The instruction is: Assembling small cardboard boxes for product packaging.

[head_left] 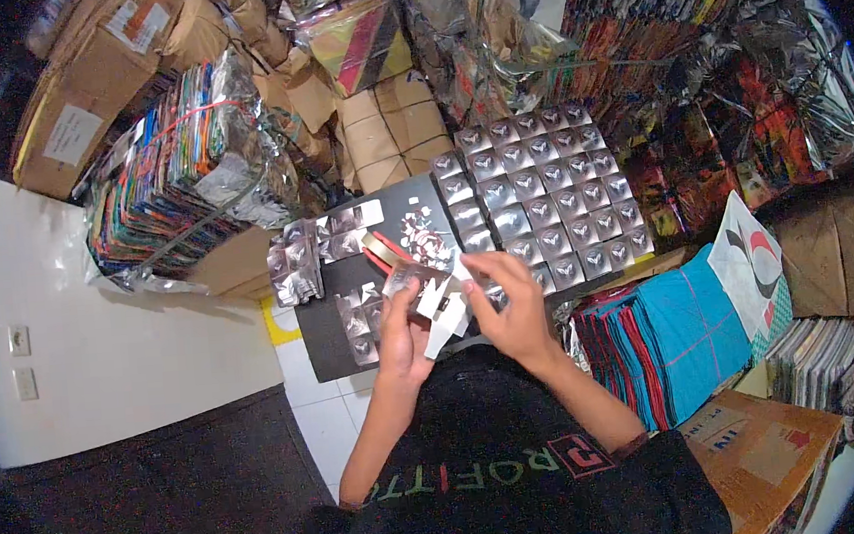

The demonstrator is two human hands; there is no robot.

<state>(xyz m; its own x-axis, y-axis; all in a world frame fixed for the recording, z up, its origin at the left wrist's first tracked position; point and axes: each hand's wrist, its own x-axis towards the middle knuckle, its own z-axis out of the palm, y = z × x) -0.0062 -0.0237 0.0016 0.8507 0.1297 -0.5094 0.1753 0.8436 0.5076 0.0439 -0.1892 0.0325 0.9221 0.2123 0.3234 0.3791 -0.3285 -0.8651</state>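
In front of my chest, over the near edge of a dark table, I hold a small cardboard box with its white inner flaps spread out. My left hand is closed round its left side, thumb on top. The fingers of my right hand pinch a white flap at its upper right. A roll of tape with a red edge lies just beyond my left hand. Behind the box is a heap of small white paper scraps.
Rows of silver-grey boxes cover the table's right side. Flat silver-grey pieces are stacked at its left. Wrapped bundles crowd the far side. A blue fabric stack and a brown carton stand at right; a white wall is at left.
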